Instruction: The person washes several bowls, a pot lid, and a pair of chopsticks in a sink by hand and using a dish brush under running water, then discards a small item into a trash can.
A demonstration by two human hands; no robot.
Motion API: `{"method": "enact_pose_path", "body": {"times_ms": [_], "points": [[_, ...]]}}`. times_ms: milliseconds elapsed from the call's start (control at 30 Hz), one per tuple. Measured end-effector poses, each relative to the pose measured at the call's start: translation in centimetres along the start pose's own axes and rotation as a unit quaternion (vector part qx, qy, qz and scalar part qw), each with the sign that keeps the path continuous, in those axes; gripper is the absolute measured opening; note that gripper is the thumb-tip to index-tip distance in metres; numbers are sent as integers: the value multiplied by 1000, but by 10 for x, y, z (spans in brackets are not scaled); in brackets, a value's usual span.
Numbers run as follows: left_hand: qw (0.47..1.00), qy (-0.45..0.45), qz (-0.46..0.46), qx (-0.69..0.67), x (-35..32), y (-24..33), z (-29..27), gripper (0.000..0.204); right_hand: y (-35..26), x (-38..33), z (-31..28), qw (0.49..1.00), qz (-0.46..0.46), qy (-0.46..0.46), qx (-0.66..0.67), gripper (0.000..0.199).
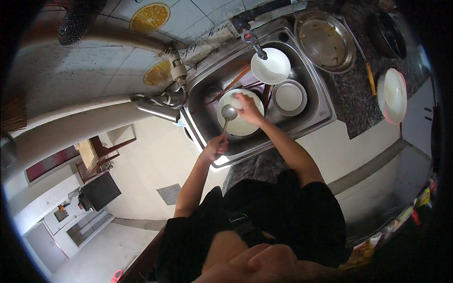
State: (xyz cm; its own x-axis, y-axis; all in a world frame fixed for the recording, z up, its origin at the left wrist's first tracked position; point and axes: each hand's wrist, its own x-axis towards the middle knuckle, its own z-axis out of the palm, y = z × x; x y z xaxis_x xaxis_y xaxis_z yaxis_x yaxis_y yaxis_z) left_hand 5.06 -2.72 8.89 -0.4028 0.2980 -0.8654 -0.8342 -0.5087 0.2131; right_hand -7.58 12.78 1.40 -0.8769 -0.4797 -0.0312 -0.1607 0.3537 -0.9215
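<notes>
1. Fingers of your left hand (pixel 218 145) are clamped on the handle of the ladle (pixel 229 112); its head lies over the left part of the large pale bowl (pixel 243 132).
2. Your right hand (pixel 251 113) is over that bowl's far right part, fingers blurred beside the ladle's head; you cannot tell whether they touch it.
3. Possible faults: a wet handle may twist in your grip; a push on the ladle's head or the bowl's rim could tip the bowl or knock it against its neighbours.
4. Pose: your left forearm reaches far and slightly right; your right forearm crosses the sink's near rim toward far left, wrist above the bowl.
5. Surroundings: in the sink (pixel 325 113), a white bowl (pixel 271 69) lies far right, under the faucet (pixel 255 42); a smaller bowl (pixel 289 97) sits right; chopsticks (pixel 237 78) lie beyond.
</notes>
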Motion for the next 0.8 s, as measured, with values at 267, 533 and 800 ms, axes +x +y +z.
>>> {"method": "enact_pose_path", "body": {"times_ms": [267, 533, 800], "points": [[975, 13, 124, 186, -22, -5, 41, 23, 0, 0, 11, 959, -185, -124, -174, 44], [996, -9, 52, 71, 2, -1, 52, 23, 33, -11, 59, 893, 315, 42, 319, 39], [990, -21, 102, 96, 17, -12, 18, 21, 7, -31, 35, 908, 238, -217, 269, 46]]}}
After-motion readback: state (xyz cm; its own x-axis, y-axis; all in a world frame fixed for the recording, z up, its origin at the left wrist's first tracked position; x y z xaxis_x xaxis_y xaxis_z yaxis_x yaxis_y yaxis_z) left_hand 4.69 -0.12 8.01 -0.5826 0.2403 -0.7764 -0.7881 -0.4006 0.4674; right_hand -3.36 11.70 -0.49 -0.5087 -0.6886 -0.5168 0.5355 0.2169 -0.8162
